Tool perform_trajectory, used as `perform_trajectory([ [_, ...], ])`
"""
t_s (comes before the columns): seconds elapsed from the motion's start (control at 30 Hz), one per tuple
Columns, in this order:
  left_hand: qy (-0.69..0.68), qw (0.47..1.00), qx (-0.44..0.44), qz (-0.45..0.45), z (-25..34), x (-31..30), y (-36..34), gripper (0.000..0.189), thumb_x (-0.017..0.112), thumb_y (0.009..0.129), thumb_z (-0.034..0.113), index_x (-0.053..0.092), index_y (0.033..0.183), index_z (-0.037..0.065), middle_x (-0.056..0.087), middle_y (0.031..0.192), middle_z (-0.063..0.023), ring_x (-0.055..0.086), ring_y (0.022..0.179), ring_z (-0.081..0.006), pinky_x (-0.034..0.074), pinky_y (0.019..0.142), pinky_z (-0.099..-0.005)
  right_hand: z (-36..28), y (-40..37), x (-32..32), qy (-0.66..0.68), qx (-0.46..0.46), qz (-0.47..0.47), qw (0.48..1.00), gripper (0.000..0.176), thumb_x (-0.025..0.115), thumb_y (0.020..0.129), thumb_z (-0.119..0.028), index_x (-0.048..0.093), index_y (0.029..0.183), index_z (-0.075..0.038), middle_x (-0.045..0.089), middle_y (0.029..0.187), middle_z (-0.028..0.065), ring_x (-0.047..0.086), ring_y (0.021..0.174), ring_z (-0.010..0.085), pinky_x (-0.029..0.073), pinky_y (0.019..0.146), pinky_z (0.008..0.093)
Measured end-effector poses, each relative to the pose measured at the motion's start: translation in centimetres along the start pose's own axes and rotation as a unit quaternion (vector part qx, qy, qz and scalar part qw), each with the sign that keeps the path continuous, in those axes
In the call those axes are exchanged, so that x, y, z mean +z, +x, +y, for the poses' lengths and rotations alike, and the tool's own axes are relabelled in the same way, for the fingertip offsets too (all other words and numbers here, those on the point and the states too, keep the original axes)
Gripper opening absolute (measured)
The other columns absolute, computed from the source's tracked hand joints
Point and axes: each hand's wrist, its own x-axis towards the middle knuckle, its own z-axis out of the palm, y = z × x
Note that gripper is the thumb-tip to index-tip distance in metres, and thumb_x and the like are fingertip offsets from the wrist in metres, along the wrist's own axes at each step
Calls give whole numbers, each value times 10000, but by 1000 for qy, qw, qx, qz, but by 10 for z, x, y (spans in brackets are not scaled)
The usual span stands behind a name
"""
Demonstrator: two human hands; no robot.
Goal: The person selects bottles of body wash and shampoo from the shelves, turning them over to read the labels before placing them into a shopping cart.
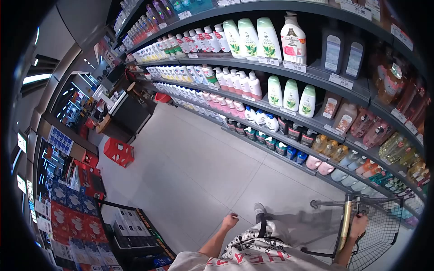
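My left hand (230, 221) hangs over the floor in front of my body, its fingers curled in; whether anything is inside them is too small to make out. At the lower right, my right hand (359, 225) is closed on the frame of a wire shopping cart (377, 232), beside its yellowish handle bar (346, 221). The cart stands at my right side, near the shelves. Below my left hand is my patterned bag (253, 233), and one grey shoe (259, 208) shows on the floor.
Long shelves (316, 72) of bottles curve along the right and top. A red stool (119, 152) stands on the left of the floor (181, 153). Beyond it is a counter (131, 113). Boxed goods (77, 221) are stacked at the lower left.
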Motion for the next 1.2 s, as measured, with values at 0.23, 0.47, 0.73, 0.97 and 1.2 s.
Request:
perform_trajectory([
  [0.23,-65,987,145,22,84,-118,47,335,617,845,179,628,1165,81,734,952,-142,701,920,-301,545,848,-386,-118,-25,32,-65,88,-20,994,317,681,816,-339,650,1042,-119,699,977,194,676,937,403,539,798,529],
  [0.47,-20,999,29,-37,-41,-136,94,378,669,821,216,649,1176,88,736,973,-143,705,907,-284,549,829,-379,-218,-62,58,-4,51,-21,998,271,727,796,-303,626,975,-126,713,960,144,681,931,379,536,790,496],
  [0.73,-334,933,-126,51,-196,-235,120,318,666,799,114,677,1099,11,724,862,-117,696,728,-171,567,636,-304,-309,-115,93,71,-6,-17,997,217,740,771,-223,587,838,-85,697,840,141,677,862,381,511,745,470],
  [0.97,-430,864,-207,157,-313,-356,157,243,618,832,81,630,1068,25,694,831,-87,679,694,-171,561,594,-305,-395,-194,118,88,-16,-11,996,327,782,755,-316,609,870,-64,701,888,142,663,903,389,490,780,486],
  [1.2,-417,878,-216,95,-371,-409,194,217,608,856,111,629,1058,35,692,819,-75,685,718,-169,559,602,-302,-510,-280,118,27,26,-30,999,311,761,763,-352,659,922,-105,720,954,147,678,949,379,517,806,479],
])
